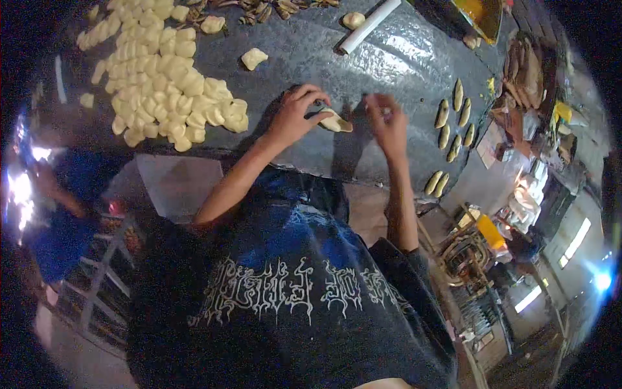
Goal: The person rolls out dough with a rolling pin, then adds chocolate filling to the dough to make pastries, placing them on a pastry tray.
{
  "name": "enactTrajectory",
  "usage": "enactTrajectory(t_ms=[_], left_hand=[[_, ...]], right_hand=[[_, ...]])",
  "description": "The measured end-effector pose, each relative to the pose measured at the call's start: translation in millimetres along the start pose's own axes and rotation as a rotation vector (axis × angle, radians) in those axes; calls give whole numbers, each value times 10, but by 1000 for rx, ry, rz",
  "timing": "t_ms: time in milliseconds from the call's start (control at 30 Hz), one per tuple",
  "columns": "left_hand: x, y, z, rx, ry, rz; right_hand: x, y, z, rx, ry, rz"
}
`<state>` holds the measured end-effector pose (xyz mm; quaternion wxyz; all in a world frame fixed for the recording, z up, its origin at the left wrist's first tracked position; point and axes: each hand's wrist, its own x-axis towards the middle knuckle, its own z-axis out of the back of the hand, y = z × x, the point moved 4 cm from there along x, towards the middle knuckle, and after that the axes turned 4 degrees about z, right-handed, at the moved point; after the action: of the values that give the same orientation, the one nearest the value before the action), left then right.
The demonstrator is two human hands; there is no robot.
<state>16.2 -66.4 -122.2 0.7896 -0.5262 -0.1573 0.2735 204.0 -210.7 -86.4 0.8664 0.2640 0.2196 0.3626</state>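
On the dark tabletop in front of me lies a flat piece of dough (334, 121), with a brown strip of something at its right end. My left hand (302, 113) is closed on its left edge, thumb and fingers curved around it. Just to the right, my right hand (387, 120) is raised over the table with its fingers curled and a little blurred. A small pale spot shows among those fingers, and I cannot tell what it is. A large heap of pale dough pieces (165, 84) spreads to the left, and one loose dough piece (254, 59) lies beyond my left hand.
Several shaped dough rolls (443, 114) lie near the right edge of the table (291, 152). A pale rod (370, 26) rests at the back beside another dough piece (354, 20). Brown pieces (265, 9) are heaped at the far edge. A person in blue (65, 227) is at the left.
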Motion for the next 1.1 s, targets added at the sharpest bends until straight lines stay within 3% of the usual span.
enactTrajectory(t_ms=[33, 100, 200, 267, 367, 500, 600, 700, 800, 867, 933, 1000, 1100], left_hand=[[-18, 12, -16, -74, 38, 44], [-14, -27, 34, -84, -14, 59], [-72, -48, 123, -40, -108, 17], [-159, -109, 164, 53, -240, -55], [-389, -219, 199, -3, -365, 58], [-682, -151, 90, 7, -525, 96], [-799, -175, -83, -7, -582, 133], [-948, -247, -173, 22, -609, 159], [-1097, -352, -210, 50, -647, 151], [-1135, -430, -188, 113, -737, 80], [-1083, -461, -169, 218, -793, 35], [-1008, -520, -222, 331, -762, 1], [-720, -585, -203, 477, -545, -62]], right_hand=[[187, -48, 83, 126, -46, 23], [671, 271, 331, -407, -218, 510], [1318, 420, 213, -716, -195, 864], [1618, 192, 91, -923, -20, 934], [1540, 44, 255, -948, 67, 968], [1574, -18, 380, -1032, 13, 1164], [1775, -135, 330, -1171, 37, 1175], [1976, -438, 357, -1155, 15, 1345], [1491, -516, 406, -850, 279, 814], [815, -613, 286, -510, 135, 797], [127, -292, 141, -300, 145, 667], [-270, -140, -90, -43, 127, 683], [-546, 101, -332, -219, 75, 730]])
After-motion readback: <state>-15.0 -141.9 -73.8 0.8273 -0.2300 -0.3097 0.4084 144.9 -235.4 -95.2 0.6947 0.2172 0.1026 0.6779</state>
